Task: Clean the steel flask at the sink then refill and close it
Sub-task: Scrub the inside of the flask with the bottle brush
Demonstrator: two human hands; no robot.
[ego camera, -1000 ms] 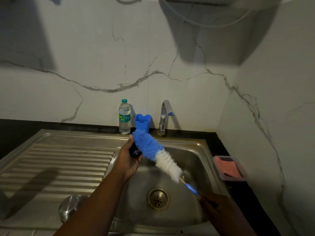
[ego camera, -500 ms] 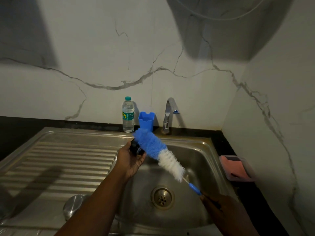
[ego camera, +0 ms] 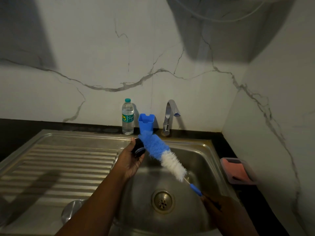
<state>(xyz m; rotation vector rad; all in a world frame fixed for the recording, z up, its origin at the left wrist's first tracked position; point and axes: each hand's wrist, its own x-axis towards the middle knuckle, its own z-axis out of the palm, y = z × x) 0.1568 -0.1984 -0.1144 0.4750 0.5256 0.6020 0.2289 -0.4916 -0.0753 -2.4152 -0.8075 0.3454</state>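
over the sink point(ego camera: 207, 150), the left hand point(ego camera: 130, 161) grips a dark cap point(ego camera: 138, 148); the right hand point(ego camera: 221, 213) holds the bottle brush point(ego camera: 162, 155), fingers wrapped around its handle.

The sink point(ego camera: 204, 150) and its ribbed drainboard point(ego camera: 59, 164) are brushed steel with a dull sheen; the drain point(ego camera: 163, 201) is the same metal. The tap point(ego camera: 167, 116) is polished chrome, glossy. The wall point(ego camera: 102, 57) looks like smooth, veined marble, the counter point(ego camera: 17, 126) dark and matt. The brush point(ego camera: 162, 154) has soft blue and white bristles and a blue plastic handle. The bottle point(ego camera: 127, 118) is clear plastic, the holder point(ego camera: 146, 122) matt blue plastic, and the domed lid point(ego camera: 73, 210) satin steel.
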